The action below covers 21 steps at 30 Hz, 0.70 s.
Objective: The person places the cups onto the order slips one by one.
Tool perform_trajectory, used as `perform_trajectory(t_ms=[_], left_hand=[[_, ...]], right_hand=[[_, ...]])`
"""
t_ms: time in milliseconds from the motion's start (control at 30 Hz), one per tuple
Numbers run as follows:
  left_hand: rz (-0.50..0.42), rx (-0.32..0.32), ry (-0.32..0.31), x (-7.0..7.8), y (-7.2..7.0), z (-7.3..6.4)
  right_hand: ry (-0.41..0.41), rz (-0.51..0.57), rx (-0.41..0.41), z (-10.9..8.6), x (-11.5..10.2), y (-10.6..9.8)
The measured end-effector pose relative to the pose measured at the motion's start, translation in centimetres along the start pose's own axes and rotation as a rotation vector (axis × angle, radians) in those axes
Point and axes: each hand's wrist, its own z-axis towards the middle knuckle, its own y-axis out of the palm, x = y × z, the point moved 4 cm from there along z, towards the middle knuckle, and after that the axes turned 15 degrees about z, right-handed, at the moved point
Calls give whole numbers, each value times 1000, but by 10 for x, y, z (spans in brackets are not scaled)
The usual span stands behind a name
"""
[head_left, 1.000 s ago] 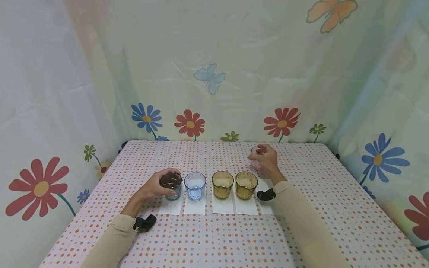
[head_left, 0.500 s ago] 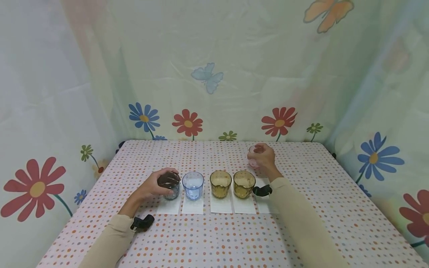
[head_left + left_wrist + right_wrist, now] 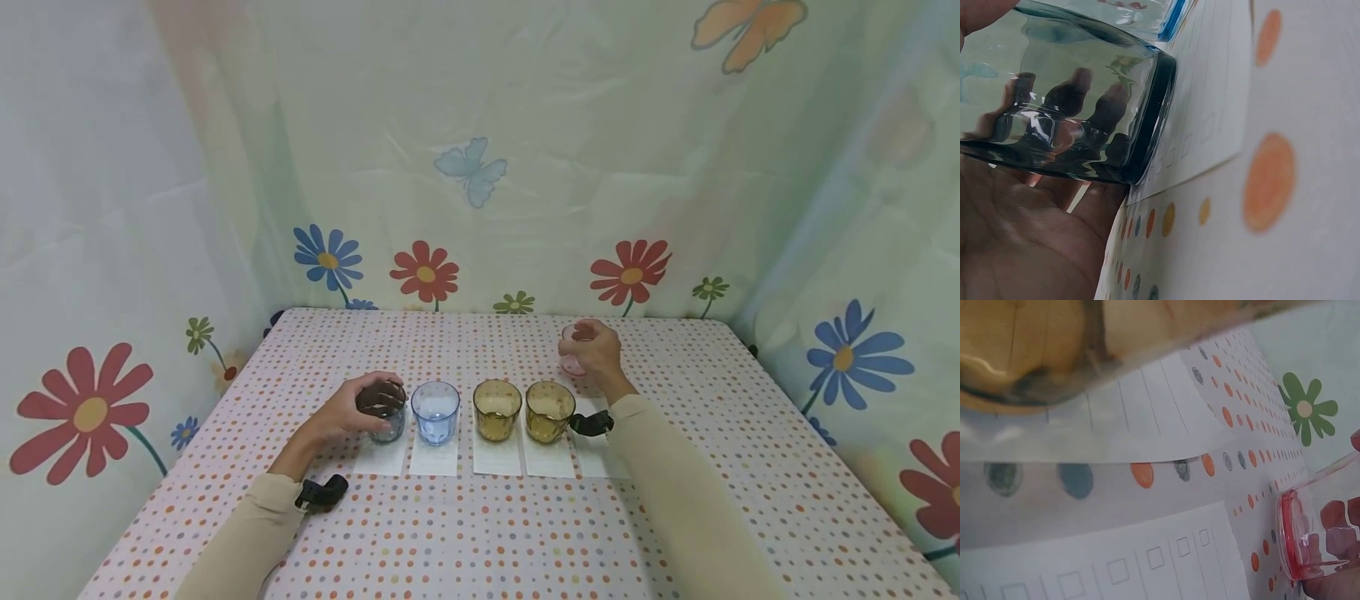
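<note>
At the left end of a row of tumblers, my left hand (image 3: pixel 347 410) grips a smoky blue-grey glass (image 3: pixel 390 429). The left wrist view shows its fingers through the clear wall of the glass, with the thick base (image 3: pixel 1154 112) against a white paper slip (image 3: pixel 1210 119). Further back and to the right, my right hand (image 3: pixel 602 353) holds a pink-tinted glass (image 3: pixel 571 365). Its pink base (image 3: pixel 1291 537) is low over the dotted cloth in the right wrist view. Between the hands stand a light blue glass (image 3: pixel 436 423) and two amber glasses (image 3: pixel 497 415).
White paper slips lie under the row, and the rightmost slip (image 3: pixel 600 462) has no glass on it. Dotted cloth covers the table (image 3: pixel 465 533). A flowered curtain (image 3: pixel 525 225) hangs round its back and sides.
The fingers of my right hand have drawn in closer round the pink glass. My left hand and the glasses in the row stay in place; the head view shifts slightly.
</note>
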Motion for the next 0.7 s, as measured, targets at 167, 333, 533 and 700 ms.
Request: perform_trajectory(t_ms=[167, 333, 533, 700], left_hand=[[3, -5, 10, 2, 0, 1], [10, -3, 15, 2, 0, -1], [7, -1, 14, 4, 1, -2], [8, -7, 7, 2, 1, 0]], right_hand=[[7, -10, -14, 0, -5, -1], [3, -37, -17, -1, -13, -3], [-24, -55, -22, 0, -25, -11], [-41, -36, -18, -2, -32, -20]])
